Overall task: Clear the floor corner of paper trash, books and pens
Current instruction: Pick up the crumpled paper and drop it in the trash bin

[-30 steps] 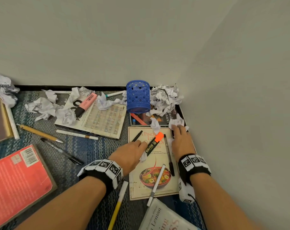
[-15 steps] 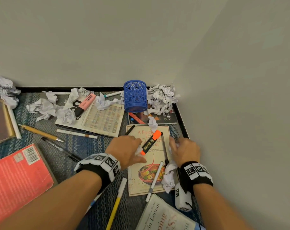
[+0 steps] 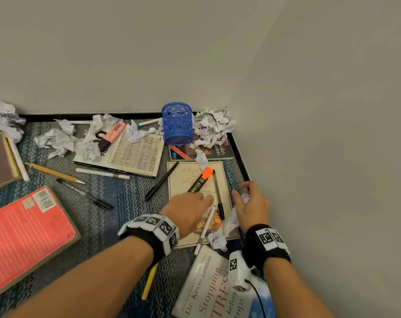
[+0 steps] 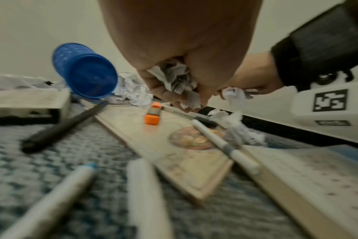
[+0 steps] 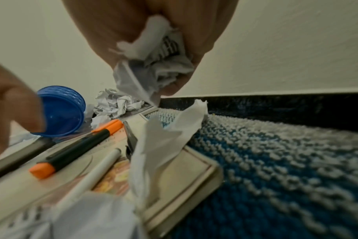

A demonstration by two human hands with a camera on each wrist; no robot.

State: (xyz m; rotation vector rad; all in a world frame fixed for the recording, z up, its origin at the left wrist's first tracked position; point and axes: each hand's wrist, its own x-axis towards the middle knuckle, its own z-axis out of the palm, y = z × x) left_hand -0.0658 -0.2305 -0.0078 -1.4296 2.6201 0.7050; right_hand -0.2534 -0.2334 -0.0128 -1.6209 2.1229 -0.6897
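My left hand [image 3: 201, 199] hovers over the cookbook [image 3: 183, 177] and grips a crumpled paper wad [image 4: 174, 80] in its curled fingers. My right hand [image 3: 243, 191] is at the cookbook's right edge, by the wall, and holds another crumpled paper [image 5: 157, 64]. More loose paper [image 3: 231, 221] lies under that wrist. An orange highlighter [image 3: 200, 180], a black pen [image 3: 219, 196] and a white pen [image 3: 205, 228] lie on the cookbook. A tipped blue pen cup [image 3: 177, 123] and a paper pile [image 3: 212, 127] sit in the corner.
Two walls meet at the right, edged by a black baseboard [image 3: 240, 157]. A red book [image 3: 23, 237], a magazine [image 3: 130, 154] with a pink highlighter [image 3: 111, 136], paper wads [image 3: 57, 141] and several pens [image 3: 55, 173] lie on the left carpet. Another book [image 3: 208, 283] lies near me.
My right hand has drawn back from the far end of the cookbook with a paper wad in it. The left hand also pulled slightly nearer, still gripping its paper.
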